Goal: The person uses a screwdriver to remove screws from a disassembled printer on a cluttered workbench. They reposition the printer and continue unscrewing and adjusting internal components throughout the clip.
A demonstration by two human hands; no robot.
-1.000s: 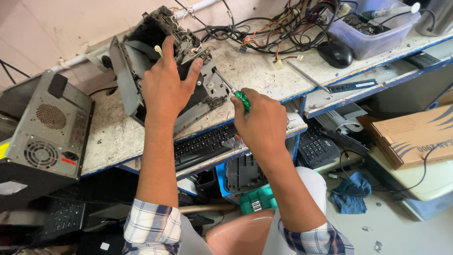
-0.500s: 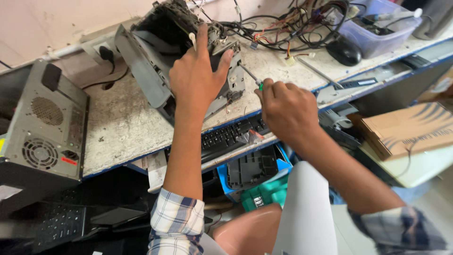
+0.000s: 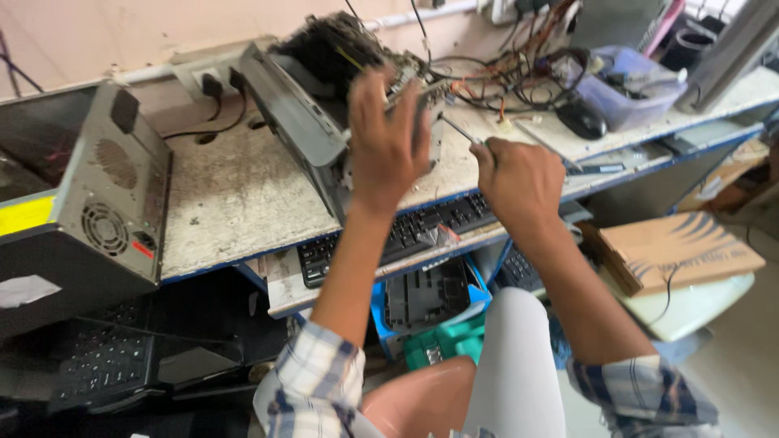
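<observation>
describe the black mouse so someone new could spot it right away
Start at the worn grey workbench and follow its top to the right, past the tangle of cables. The black mouse lies there, right against the front of a clear bluish plastic tub. It is the only smooth, rounded, glossy black thing among wires and boxy parts.

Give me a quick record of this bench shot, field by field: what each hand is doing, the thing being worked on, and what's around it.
left hand: spread open on the opened computer case, blurred
right hand: closed grip on a screwdriver, tip towards the case
case: tilted on the worn bench, innards exposed
left of it: tower unit, rear fans towards the camera
right of it: cable tangle, black mouse, plastic tub
below the bench edge: keyboard on a shelf
far right: cardboard box
</observation>
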